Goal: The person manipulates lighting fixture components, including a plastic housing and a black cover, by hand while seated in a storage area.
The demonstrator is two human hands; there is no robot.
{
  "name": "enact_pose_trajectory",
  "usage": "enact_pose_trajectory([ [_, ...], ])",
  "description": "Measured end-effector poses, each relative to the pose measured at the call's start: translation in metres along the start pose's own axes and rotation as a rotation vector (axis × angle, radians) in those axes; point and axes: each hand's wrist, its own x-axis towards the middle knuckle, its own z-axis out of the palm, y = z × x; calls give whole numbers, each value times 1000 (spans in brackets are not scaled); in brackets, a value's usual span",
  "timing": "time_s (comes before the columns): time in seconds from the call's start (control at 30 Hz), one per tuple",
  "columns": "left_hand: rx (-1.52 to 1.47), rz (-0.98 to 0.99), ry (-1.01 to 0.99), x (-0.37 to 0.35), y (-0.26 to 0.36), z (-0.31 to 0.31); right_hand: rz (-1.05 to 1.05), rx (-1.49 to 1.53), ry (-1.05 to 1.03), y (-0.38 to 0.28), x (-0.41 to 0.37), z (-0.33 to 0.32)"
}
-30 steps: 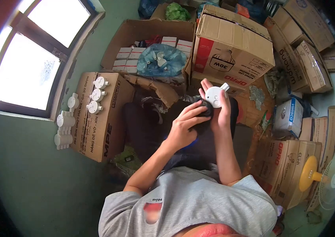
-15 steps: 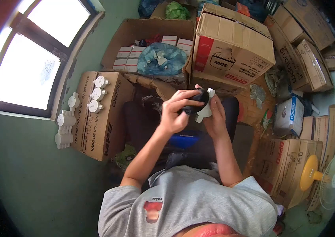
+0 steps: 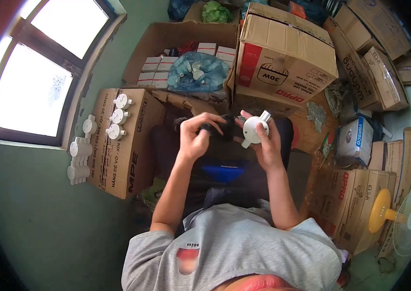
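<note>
My right hand [image 3: 265, 143] holds up a round white plastic junction box [image 3: 255, 129] with short outlet stubs, its flat face toward me. My left hand [image 3: 197, 136] is a little to its left, fingers closed on a dark cloth [image 3: 220, 127] that hangs between the two hands. The cloth is just apart from the white box. Below the hands a blue object [image 3: 223, 171] lies in my lap.
Three finished white boxes [image 3: 117, 117] sit on an MPE carton [image 3: 124, 145] at left; more stand on the window sill [image 3: 79, 148]. An open carton [image 3: 186, 53] behind holds small white packets and a blue bag. OPRO cartons [image 3: 288, 58] and a yellow fan [image 3: 394, 218] crowd the right.
My left hand has pulled the dark cloth off the white box and moved left. The right hand turned the box so its round face shows again.
</note>
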Motion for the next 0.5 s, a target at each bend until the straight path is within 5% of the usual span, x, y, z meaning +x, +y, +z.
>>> enact_pose_trajectory([
  [0.07, 34, 52, 129, -1, 4, -1, 19, -62, 5, -1, 3, -5],
  [0.13, 128, 157, 92, 4, 27, 9, 146, -434, -44, -1, 6, -4],
  [0.2, 340, 391, -172, 8, 45, 24, 162, -597, -89, 8, 4, -2],
  [0.23, 504, 488, -258, 6, 41, 27, -79, -697, -79, 13, 3, 2],
  [0.27, 506, 484, -251, 8, 35, 25, -323, -790, -71, 16, 2, 5],
  [0.5, 518, 367, 29, 32, 18, 7, -133, -1066, -33, 3, -2, 3],
])
